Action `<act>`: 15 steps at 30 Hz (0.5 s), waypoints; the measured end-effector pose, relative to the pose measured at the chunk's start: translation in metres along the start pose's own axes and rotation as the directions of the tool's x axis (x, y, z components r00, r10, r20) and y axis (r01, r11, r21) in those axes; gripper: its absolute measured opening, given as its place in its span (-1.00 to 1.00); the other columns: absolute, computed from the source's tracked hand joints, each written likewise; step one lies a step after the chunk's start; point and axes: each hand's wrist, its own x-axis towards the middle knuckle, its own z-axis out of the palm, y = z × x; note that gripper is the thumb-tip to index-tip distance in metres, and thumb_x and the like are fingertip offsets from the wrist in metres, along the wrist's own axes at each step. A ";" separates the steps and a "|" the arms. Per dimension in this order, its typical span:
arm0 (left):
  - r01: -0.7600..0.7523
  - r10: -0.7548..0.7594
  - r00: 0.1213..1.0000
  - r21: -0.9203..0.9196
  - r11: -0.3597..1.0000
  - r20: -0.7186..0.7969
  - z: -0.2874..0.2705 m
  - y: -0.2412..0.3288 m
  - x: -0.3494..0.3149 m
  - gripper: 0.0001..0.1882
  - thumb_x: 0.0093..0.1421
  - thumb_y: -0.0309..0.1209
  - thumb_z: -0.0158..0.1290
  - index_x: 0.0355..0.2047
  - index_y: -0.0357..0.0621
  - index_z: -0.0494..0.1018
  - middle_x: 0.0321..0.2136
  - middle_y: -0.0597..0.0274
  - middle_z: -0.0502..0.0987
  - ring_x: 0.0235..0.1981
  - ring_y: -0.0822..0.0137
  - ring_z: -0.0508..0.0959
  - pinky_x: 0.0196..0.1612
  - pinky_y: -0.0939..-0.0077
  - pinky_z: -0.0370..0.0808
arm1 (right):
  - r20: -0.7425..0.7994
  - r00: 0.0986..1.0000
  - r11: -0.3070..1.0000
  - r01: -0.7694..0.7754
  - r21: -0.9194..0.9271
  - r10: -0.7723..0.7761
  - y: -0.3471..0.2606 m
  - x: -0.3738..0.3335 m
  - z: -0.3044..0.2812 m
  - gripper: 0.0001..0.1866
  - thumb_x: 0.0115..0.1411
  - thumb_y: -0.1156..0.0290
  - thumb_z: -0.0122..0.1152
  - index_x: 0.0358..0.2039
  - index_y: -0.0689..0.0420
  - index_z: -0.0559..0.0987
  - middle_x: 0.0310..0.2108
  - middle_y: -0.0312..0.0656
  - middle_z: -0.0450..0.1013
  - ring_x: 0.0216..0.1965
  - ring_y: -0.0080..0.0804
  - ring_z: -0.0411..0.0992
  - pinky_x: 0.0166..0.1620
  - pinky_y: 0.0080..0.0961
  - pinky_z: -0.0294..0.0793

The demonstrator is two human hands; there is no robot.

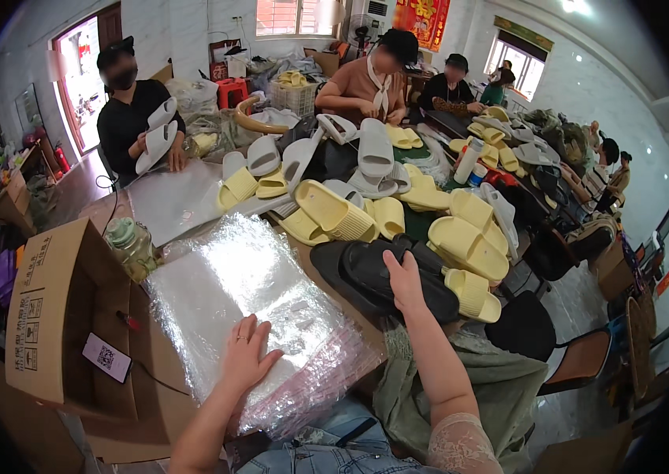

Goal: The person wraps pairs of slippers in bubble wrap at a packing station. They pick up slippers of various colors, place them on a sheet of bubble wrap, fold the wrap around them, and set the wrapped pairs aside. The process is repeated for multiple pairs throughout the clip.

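- In white crate: yellow slippers.
- At cardboard box opening: phone.
- With left hand, resting spread, empty fingers on plastic sleeves.
- With right hand, touching black slipper beside slipper pile; cannot tell how closed.

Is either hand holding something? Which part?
The right hand touches a black slipper, but I can't tell whether it's gripped. The left hand lies on plastic bags, holding nothing.

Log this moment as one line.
left hand: resting on clear plastic stack | right hand: touching black slippers | nearby: yellow slippers
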 end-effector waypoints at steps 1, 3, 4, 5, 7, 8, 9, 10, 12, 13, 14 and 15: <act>0.002 -0.002 1.000 0.008 1.000 0.002 0.001 -0.001 0.000 -0.32 0.18 -0.02 0.22 0.22 -0.08 0.39 0.27 -0.16 0.29 0.27 -0.22 0.27 0.32 -0.05 0.23 | -0.019 0.999 0.999 -0.033 0.041 0.034 0.004 -0.004 0.002 -0.65 0.36 0.28 0.23 -0.08 0.34 0.45 -0.15 -0.16 0.45 -0.14 -0.47 0.38 -0.05 -0.47 0.43; -0.007 0.007 1.000 0.019 1.000 0.010 0.002 -0.001 0.000 -0.32 0.18 -0.02 0.22 0.23 -0.07 0.39 0.27 -0.15 0.28 0.28 -0.22 0.26 0.32 -0.05 0.22 | -0.050 0.995 0.991 -0.083 0.100 0.089 0.028 -0.013 -0.007 -0.49 0.36 0.29 0.24 0.18 0.37 0.40 0.10 -0.08 0.43 0.06 -0.39 0.40 0.12 -0.42 0.41; -0.009 0.009 1.000 0.024 1.000 0.004 0.003 -0.003 -0.002 -0.32 0.17 -0.02 0.23 0.23 -0.07 0.39 0.27 -0.15 0.28 0.28 -0.21 0.26 0.33 -0.05 0.22 | -0.012 0.997 0.996 -0.079 0.053 0.079 0.037 -0.026 -0.010 -0.42 0.34 0.27 0.26 0.23 0.38 0.38 0.17 -0.06 0.42 0.12 -0.36 0.39 0.17 -0.40 0.37; -0.017 0.017 1.000 0.024 1.000 -0.005 0.005 -0.005 -0.002 -0.32 0.17 -0.03 0.23 0.22 -0.07 0.39 0.28 -0.14 0.28 0.28 -0.21 0.25 0.33 -0.05 0.22 | 0.046 0.988 0.989 -0.148 0.026 0.147 0.051 -0.036 -0.024 -0.45 0.34 0.26 0.27 0.18 0.38 0.42 0.12 -0.08 0.46 0.08 -0.37 0.43 0.14 -0.41 0.41; -0.020 0.020 1.000 0.012 1.000 -0.012 0.008 -0.005 -0.001 -0.32 0.16 -0.03 0.24 0.22 -0.06 0.40 0.28 -0.13 0.28 0.28 -0.21 0.25 0.33 -0.05 0.22 | 0.114 0.952 0.956 -0.273 -0.107 0.285 0.050 -0.043 -0.045 -0.49 0.31 0.24 0.31 0.12 0.37 0.49 0.03 -0.12 0.53 0.00 -0.36 0.49 0.06 -0.42 0.47; -0.013 0.013 1.000 0.002 1.000 -0.011 0.008 -0.004 0.000 -0.32 0.16 -0.03 0.24 0.22 -0.06 0.40 0.28 -0.12 0.28 0.28 -0.21 0.25 0.32 -0.05 0.22 | 0.122 0.927 0.922 -0.324 -0.209 0.354 0.028 -0.055 -0.050 -0.50 0.30 0.25 0.33 0.10 0.35 0.52 -0.01 -0.13 0.56 -0.04 -0.34 0.52 0.02 -0.43 0.49; -0.012 0.012 1.000 -0.006 1.000 -0.003 0.008 -0.004 0.000 -0.33 0.16 -0.03 0.24 0.21 -0.06 0.41 0.28 -0.12 0.28 0.28 -0.21 0.25 0.32 -0.05 0.22 | 0.115 0.899 0.876 -0.374 -0.304 0.423 0.011 -0.067 -0.056 -0.52 0.28 0.25 0.34 0.07 0.33 0.54 -0.05 -0.14 0.59 -0.08 -0.33 0.55 -0.02 -0.45 0.51; -0.016 0.016 1.000 0.015 1.000 -0.003 0.008 -0.005 -0.002 -0.33 0.17 -0.01 0.23 0.21 -0.08 0.41 0.28 -0.12 0.28 0.28 -0.21 0.25 0.32 -0.06 0.22 | 0.123 0.931 0.847 -0.252 -0.469 0.345 0.002 -0.074 -0.066 -0.54 0.26 0.26 0.36 0.05 0.31 0.56 -0.10 -0.14 0.60 -0.14 -0.31 0.56 -0.08 -0.45 0.52; -0.021 0.022 1.000 0.052 0.998 -0.019 0.008 -0.009 -0.006 -0.32 0.19 0.03 0.21 0.20 -0.10 0.42 0.27 -0.13 0.28 0.28 -0.20 0.25 0.32 -0.07 0.22 | 0.189 0.965 0.668 0.021 -0.744 0.180 -0.012 -0.080 -0.087 -0.57 0.21 0.27 0.40 0.01 0.26 0.59 -0.22 -0.14 0.62 -0.24 -0.28 0.59 -0.19 -0.46 0.55; -0.023 0.023 1.000 0.038 0.999 -0.020 0.008 -0.008 -0.004 -0.32 0.19 0.02 0.21 0.20 -0.11 0.42 0.27 -0.14 0.27 0.28 -0.20 0.25 0.32 -0.08 0.22 | 0.122 0.992 0.691 0.112 -0.714 -0.035 -0.013 -0.079 -0.106 -0.58 0.17 0.34 0.38 0.01 0.23 0.58 -0.24 -0.10 0.59 -0.22 -0.21 0.57 -0.15 -0.42 0.53; -0.021 0.021 1.000 0.028 0.999 -0.018 0.007 -0.007 -0.004 -0.33 0.19 0.01 0.22 0.20 -0.11 0.42 0.27 -0.15 0.27 0.28 -0.21 0.25 0.32 -0.08 0.22 | 0.047 0.969 0.694 0.207 -0.689 -0.243 -0.009 -0.075 -0.126 -0.59 0.14 0.41 0.36 0.02 0.20 0.58 -0.25 -0.07 0.56 -0.20 -0.14 0.55 -0.11 -0.38 0.51; -0.022 0.022 1.000 0.017 1.000 -0.011 0.006 -0.006 -0.003 -0.33 0.19 0.01 0.22 0.20 -0.11 0.42 0.27 -0.16 0.27 0.29 -0.21 0.24 0.32 -0.08 0.22 | -0.002 0.875 0.507 0.278 -0.816 -0.483 -0.009 -0.067 -0.151 -0.56 0.11 0.48 0.31 0.05 0.18 0.55 -0.19 -0.06 0.51 -0.13 -0.08 0.50 -0.04 -0.31 0.48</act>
